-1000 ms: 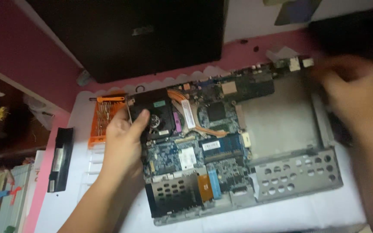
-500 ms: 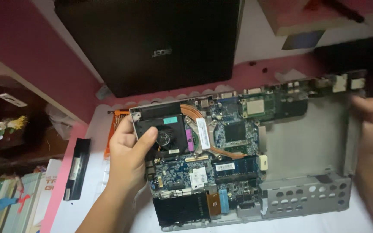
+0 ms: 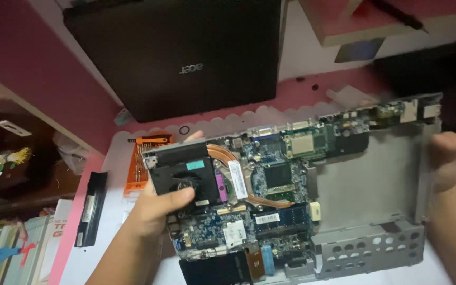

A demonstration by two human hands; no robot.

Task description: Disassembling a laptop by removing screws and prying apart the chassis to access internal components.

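Observation:
I hold an opened laptop base up off the white table, tilted toward me. Its blue-green motherboard [image 3: 270, 184] carries a black cooling fan [image 3: 183, 174] with a copper heat pipe [image 3: 233, 158] at the left, and a bare grey metal frame [image 3: 365, 184] fills the right half. My left hand [image 3: 157, 208] grips the left edge, thumb pressed on the fan. My right hand [image 3: 449, 158] clasps the frame's right edge.
A black laptop lid [image 3: 180, 53] leans upright behind. An orange screwdriver-bit case [image 3: 138, 158] lies under the left corner of the base. A black battery bar [image 3: 91, 208] rests on the pink table edge [image 3: 75, 221]. Books are stacked low left [image 3: 6, 248].
The laptop base has been lifted and tilted up from lying flat on the table. My right hand moved from the top right corner to the right edge; my left hand keeps hold at the fan.

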